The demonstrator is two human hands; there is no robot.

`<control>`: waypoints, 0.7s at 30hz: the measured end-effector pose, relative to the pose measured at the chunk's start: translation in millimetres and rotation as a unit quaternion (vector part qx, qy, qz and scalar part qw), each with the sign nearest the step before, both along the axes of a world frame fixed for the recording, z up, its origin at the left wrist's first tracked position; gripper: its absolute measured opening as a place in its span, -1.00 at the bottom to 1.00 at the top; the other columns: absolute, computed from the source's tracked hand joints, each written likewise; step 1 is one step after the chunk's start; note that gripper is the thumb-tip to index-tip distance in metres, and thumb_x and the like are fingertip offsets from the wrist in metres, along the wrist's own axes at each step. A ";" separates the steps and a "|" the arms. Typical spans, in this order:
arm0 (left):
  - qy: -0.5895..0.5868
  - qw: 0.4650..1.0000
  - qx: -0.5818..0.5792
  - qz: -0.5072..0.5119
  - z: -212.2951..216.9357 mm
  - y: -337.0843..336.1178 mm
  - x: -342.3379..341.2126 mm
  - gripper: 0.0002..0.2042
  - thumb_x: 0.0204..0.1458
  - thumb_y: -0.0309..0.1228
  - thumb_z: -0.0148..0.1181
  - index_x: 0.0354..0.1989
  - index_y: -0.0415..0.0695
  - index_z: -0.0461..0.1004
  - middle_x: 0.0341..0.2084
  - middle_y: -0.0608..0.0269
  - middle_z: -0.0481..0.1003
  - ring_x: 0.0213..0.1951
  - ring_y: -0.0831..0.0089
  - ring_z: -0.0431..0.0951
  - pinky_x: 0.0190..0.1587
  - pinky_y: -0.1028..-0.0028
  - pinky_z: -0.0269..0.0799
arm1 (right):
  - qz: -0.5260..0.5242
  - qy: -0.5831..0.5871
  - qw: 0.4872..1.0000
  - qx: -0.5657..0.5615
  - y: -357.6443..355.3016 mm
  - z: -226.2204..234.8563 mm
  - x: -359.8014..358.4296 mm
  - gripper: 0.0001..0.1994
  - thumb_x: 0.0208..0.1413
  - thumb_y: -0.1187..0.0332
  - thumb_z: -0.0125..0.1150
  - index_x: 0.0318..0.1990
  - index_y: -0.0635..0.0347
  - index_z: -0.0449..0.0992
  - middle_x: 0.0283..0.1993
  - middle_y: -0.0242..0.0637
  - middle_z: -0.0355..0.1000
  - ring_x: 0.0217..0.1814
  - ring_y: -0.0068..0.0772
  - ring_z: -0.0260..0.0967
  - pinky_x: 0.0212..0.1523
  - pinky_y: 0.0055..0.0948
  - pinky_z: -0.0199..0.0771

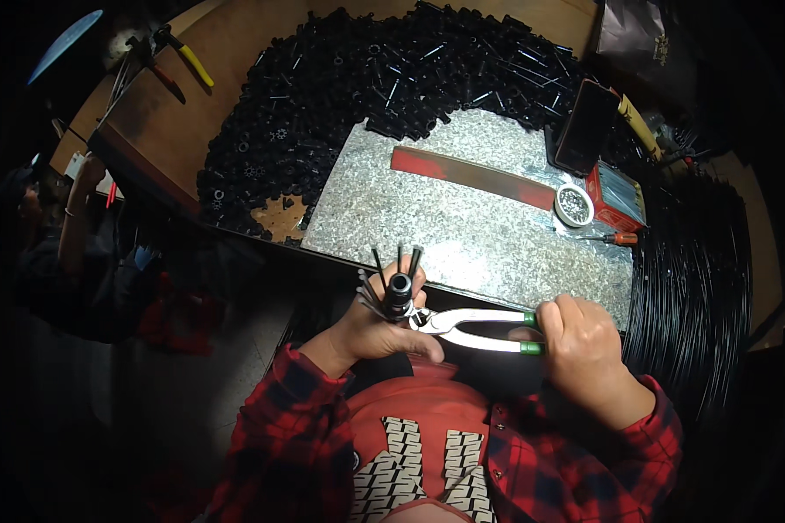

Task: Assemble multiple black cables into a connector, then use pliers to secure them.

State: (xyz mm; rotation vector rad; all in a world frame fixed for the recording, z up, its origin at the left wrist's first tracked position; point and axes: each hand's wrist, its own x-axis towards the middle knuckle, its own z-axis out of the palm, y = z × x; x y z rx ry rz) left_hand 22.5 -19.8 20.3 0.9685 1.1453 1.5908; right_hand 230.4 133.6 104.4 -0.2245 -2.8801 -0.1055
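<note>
The left hand is wrapped around a black part, a round piece with an open end facing up and several thin dark rods sticking out around it. It is held in the air at the near edge of the bench, with the left thumb stretched out to the right beneath the pliers. The right hand grips the pliers by their green-ended handles, which stand apart; their head points left and meets the lower right side of the black part. Whether the jaws are closed on it is too small to tell.

The bench top is speckled grey. A reddish bar lies across its far half, with its right end just beside a white bowl of small shiny bits. Right of the bowl stands a red box, and near it lies a screwdriver with an orange handle. Farther back, a dark phone leans upright. A big heap of black pieces fills the far side and the left, and a mass of long black wires spreads at the right.
</note>
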 end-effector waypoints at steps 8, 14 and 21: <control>0.102 0.993 -0.020 0.060 -2.0 2.9 0.2 -0.36 -0.48 -0.23 0.63 -0.31 -0.15 0.26 -0.62 0.55 0.23 -0.55 0.74 0.19 -0.51 0.66 0.20 | -0.011 -0.019 0.999 0.038 -1.4 -9.7 -1.1 -0.72 -0.02 0.24 0.23 -0.52 0.19 0.29 -0.59 -0.26 0.22 -0.58 -0.27 0.28 -0.57 -0.32 0.28; 0.033 0.998 0.012 0.045 -8.6 2.6 1.3 -0.35 -0.41 -0.35 0.59 -0.37 -0.01 0.07 -0.63 0.52 0.13 -0.60 0.73 0.11 -0.55 0.66 0.04 | -0.015 -0.054 0.995 -0.079 0.7 -23.1 -0.5 -0.71 0.01 0.20 0.20 -0.45 0.23 0.29 -0.58 -0.18 0.33 -0.58 -0.16 0.39 -0.55 -0.25 0.40; -0.052 0.991 0.092 0.080 0.5 -4.5 -6.3 -0.35 -0.31 0.22 0.28 -0.36 -0.08 0.16 -0.70 0.44 0.21 -0.65 0.66 0.18 -0.56 0.60 0.14 | -0.006 -0.099 0.890 -0.445 1.2 -28.4 6.9 -0.59 0.04 0.17 0.28 -0.26 0.26 0.19 -0.48 -0.03 0.39 -0.50 0.00 0.41 -0.50 -0.23 0.38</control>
